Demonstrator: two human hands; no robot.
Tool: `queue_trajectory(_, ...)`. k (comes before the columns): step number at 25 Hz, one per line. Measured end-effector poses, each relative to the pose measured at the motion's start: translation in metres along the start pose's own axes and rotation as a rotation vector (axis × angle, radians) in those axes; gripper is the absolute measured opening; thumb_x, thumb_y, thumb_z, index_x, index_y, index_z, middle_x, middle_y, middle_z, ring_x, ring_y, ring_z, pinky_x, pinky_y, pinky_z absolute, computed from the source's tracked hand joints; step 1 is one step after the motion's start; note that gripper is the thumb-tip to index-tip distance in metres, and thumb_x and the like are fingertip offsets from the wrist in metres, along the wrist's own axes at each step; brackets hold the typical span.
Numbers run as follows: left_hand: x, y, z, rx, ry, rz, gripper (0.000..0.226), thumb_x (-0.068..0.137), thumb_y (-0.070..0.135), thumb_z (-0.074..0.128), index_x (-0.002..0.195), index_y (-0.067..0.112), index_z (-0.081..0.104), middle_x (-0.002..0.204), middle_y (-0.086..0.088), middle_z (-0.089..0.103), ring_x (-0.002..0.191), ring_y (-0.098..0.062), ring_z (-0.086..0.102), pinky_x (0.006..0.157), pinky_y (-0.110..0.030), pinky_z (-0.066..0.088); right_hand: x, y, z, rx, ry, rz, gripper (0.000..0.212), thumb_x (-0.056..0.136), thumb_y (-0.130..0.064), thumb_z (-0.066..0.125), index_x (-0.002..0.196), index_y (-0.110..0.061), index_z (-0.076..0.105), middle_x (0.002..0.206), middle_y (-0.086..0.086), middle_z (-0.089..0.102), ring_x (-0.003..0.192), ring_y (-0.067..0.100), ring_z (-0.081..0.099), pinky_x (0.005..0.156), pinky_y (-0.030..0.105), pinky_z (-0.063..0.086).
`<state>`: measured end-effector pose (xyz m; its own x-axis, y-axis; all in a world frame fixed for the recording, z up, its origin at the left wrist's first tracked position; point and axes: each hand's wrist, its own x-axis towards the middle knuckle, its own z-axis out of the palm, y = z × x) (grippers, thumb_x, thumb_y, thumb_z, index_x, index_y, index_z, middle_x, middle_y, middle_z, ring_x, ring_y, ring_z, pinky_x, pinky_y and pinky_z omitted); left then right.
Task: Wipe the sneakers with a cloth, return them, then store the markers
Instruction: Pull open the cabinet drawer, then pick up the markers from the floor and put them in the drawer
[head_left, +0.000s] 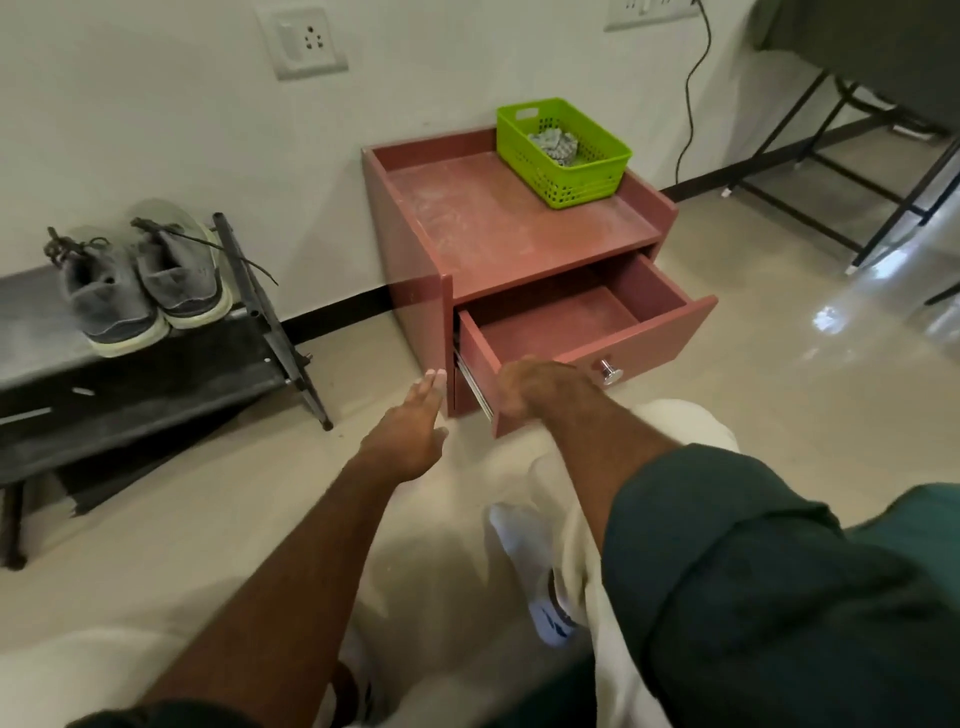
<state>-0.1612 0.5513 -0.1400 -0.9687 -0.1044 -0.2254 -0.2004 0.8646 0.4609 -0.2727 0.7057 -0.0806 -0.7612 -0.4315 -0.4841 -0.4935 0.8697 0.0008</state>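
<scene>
Two grey sneakers (140, 280) with pale soles stand side by side, toes to the wall, on the top shelf of a black shoe rack (156, 374) at the left. A reddish-brown cabinet (498, 218) stands against the wall with its drawer (582, 322) pulled out and nothing visible inside. On the cabinet's back right corner sits a green basket (563, 150) holding a crumpled patterned cloth (553, 143). My right hand (540, 389) curls at the drawer front's near corner, left of the metal knob (610, 371); whether it grips is unclear. My left hand (410, 426) reaches forward, fingers straight, beside the cabinet's lower left corner. No markers are visible.
A wall socket (309, 39) is above the rack. A black cable (691, 104) hangs down the wall right of the cabinet. Black table legs (831, 171) stand at the far right. My legs in pale trousers and a white shoe (545, 587) are on the beige floor.
</scene>
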Motion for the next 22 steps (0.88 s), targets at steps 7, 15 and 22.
queue_trajectory(7, -0.038, -0.042, -0.075, 0.098, 0.039, -0.088, 0.068, 0.103, 0.028, 0.048, 0.160, 0.018, 0.011, 0.167, -0.002, 0.005, 0.153, -0.018, 0.008, 0.123, -0.040, 0.014, -0.017, -0.025, -0.022, -0.225, 0.124, 0.010, 0.037, 0.092, -0.024, 0.056, 0.126, -0.011, 0.059, 0.120, 0.008, 0.063, 0.109, 0.029, 0.063, 0.094, 0.046, 0.049)
queue_trajectory(15, -0.105, -0.150, -0.136, 0.019, 0.226, -0.393, 0.036, 0.095, 0.038, 0.057, 0.126, 0.021, 0.063, 0.120, -0.004, 0.068, 0.109, -0.023, 0.063, 0.097, -0.043, 0.052, 0.002, -0.204, -0.020, -0.136, 0.332, -0.489, 0.022, 0.089, -0.018, 0.053, 0.108, -0.020, 0.063, 0.101, 0.006, 0.066, 0.098, 0.029, 0.064, 0.088, 0.039, 0.044)
queue_trajectory(22, -0.188, -0.255, -0.105, -0.011, 0.230, -0.659, 0.022, 0.095, 0.038, 0.056, 0.097, 0.021, 0.071, 0.092, 0.003, 0.069, 0.085, -0.015, 0.063, 0.079, -0.042, 0.057, 0.016, -0.351, 0.052, -0.212, 0.223, -0.819, 0.018, 0.086, -0.014, 0.054, 0.098, -0.020, 0.066, 0.096, 0.003, 0.065, 0.082, 0.026, 0.060, 0.083, 0.037, 0.046)
